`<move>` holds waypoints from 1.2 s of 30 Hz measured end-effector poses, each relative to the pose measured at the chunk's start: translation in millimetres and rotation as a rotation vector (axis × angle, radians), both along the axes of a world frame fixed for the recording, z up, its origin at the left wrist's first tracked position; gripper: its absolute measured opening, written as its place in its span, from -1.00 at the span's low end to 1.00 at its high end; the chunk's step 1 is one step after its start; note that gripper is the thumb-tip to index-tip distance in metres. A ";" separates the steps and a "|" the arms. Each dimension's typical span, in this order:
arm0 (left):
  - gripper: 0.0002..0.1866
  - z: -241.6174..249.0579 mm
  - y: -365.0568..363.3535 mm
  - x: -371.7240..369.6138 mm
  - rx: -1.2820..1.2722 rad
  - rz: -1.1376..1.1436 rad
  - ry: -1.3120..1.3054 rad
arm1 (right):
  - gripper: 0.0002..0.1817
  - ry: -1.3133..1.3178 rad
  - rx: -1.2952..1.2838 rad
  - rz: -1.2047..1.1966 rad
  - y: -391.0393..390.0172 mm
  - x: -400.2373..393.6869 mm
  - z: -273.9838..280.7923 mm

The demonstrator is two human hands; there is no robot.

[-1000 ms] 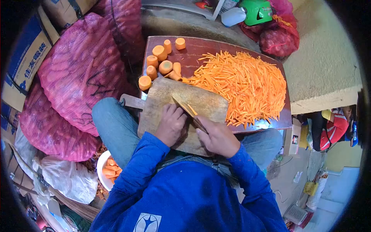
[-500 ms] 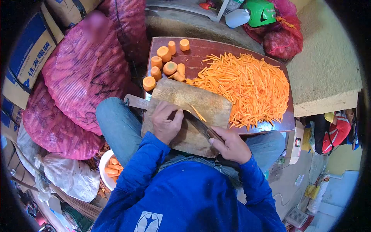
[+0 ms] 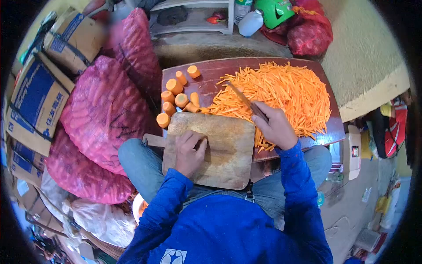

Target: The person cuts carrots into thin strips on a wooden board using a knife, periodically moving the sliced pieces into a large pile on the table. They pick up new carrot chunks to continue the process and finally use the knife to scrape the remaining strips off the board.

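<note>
My left hand (image 3: 190,154) rests on the left part of a worn wooden cutting board (image 3: 228,152), its fingers curled in; whatever lies under them, if anything, is hidden. In my right hand (image 3: 275,126) is the handle of a knife (image 3: 240,94), its blade pointing up and left over the near left side of a heap of carrot strips (image 3: 285,97). The board's surface beside my left hand shows only stains. Several short peeled carrot chunks (image 3: 181,100) stand and lie just beyond the board's upper left corner.
The board lies across my lap against a dark red table (image 3: 211,72). Big pink mesh sacks (image 3: 105,114) and cardboard boxes (image 3: 39,97) crowd the left. A low wall (image 3: 369,57) borders the right. Behind the table are a white shelf (image 3: 193,26) and a green jug (image 3: 274,13).
My right hand has carried the knife from the board up and right to the carrot heap. The loose strips on the board are gone. My left hand stays curled on the board.
</note>
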State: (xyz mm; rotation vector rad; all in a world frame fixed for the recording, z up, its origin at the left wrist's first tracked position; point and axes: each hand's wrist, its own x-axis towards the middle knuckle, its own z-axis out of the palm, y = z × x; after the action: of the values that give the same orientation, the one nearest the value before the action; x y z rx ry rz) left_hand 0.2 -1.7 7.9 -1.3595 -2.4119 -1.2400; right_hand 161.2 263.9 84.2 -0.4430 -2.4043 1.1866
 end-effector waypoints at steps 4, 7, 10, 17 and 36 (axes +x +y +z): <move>-0.81 14.3 29.8 -17.7 0.047 -0.031 -0.088 | -0.51 -0.087 0.167 0.067 0.6 13.0 7.0; -0.77 48.4 58.3 -23.5 0.000 -0.063 -0.029 | -0.49 0.015 0.336 0.045 -3.1 19.7 -2.6; -0.72 60.0 95.1 -33.8 0.229 -0.126 -0.114 | -0.63 -0.050 0.635 0.121 -13.9 20.1 6.3; -0.53 65.4 144.1 -65.9 -0.151 -0.375 0.030 | -0.49 -0.126 0.766 0.182 -23.5 16.9 -2.4; -0.46 61.9 162.7 -83.2 -0.411 -0.314 0.554 | -0.53 -0.084 0.764 0.240 -36.4 12.4 -5.4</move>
State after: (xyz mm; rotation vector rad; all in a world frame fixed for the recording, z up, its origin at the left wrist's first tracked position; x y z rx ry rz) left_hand -83.0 161.0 69.8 -1.9326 -2.1608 -0.3142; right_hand 173.6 227.5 78.7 0.0433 -2.7923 0.2547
